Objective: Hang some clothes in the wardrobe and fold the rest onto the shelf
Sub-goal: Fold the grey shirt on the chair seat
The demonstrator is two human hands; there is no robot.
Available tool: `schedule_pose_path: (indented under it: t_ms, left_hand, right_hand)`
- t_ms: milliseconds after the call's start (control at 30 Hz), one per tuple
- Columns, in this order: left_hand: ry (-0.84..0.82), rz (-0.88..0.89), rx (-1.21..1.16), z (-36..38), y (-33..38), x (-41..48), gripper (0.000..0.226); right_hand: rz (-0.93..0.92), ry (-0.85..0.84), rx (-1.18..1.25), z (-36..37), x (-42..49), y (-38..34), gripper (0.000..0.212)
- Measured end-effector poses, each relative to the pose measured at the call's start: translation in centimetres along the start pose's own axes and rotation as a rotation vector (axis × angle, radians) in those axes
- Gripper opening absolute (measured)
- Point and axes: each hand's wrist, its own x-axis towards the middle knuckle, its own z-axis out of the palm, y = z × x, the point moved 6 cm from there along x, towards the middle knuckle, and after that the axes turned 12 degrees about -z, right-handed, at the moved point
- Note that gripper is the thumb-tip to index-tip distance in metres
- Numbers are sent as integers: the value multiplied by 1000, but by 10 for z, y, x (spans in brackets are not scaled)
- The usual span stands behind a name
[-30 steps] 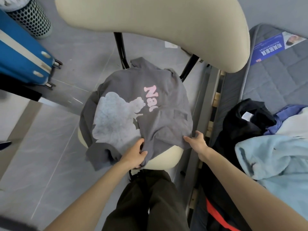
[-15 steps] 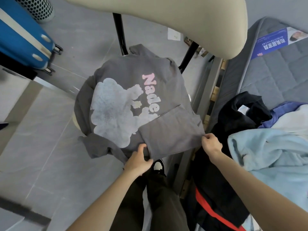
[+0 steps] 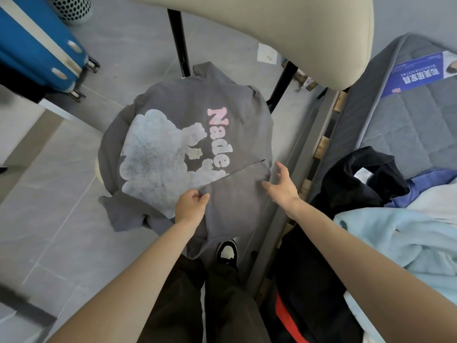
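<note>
Grey T-shirt (image 3: 197,134) lies spread over the seat of the chair (image 3: 284,33), print side up: pale cloud-shaped graphic, pink lettering "Nade" beside it. One flap of the shirt is folded over the near right part, its edge running diagonally across the lower end of the print. One crumpled part hangs off the seat's near left side. Left hand (image 3: 191,206) pinches the folded edge at its near end, thumb and fingers curled on the cloth. Right hand (image 3: 282,184) hovers over the right end of the fold, fingers spread and relaxed, holding nothing; contact with the cloth cannot be told. Chair's beige backrest overhangs the far side of the shirt; black frame tubes show behind it. Right of the chair: grey bed frame (image 3: 291,194), quilted mattress (image 3: 408,125) with a blue leaflet (image 3: 420,70), then a heap with a black garment (image 3: 358,184) and a light-blue garment (image 3: 408,238). Far left of the chair: blue suitcase (image 3: 37,43) on the tiled floor. Below the seat: a black-and-white shoe (image 3: 227,252).
</note>
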Motion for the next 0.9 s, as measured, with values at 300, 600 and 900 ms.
schedule_pose_path:
  t_ms: [300, 600, 900]
  left_hand:
    - [-50, 71, -40, -5, 17, 6, 10]
    - [-173, 71, 55, -3, 26, 18, 6]
    - [-208, 130, 156, -2, 25, 23, 23]
  right_hand:
    - [22, 78, -113, -3, 25, 3, 7]
    - [29, -43, -92, 8, 36, -4, 61]
    - [82, 98, -27, -6, 43, 6, 13]
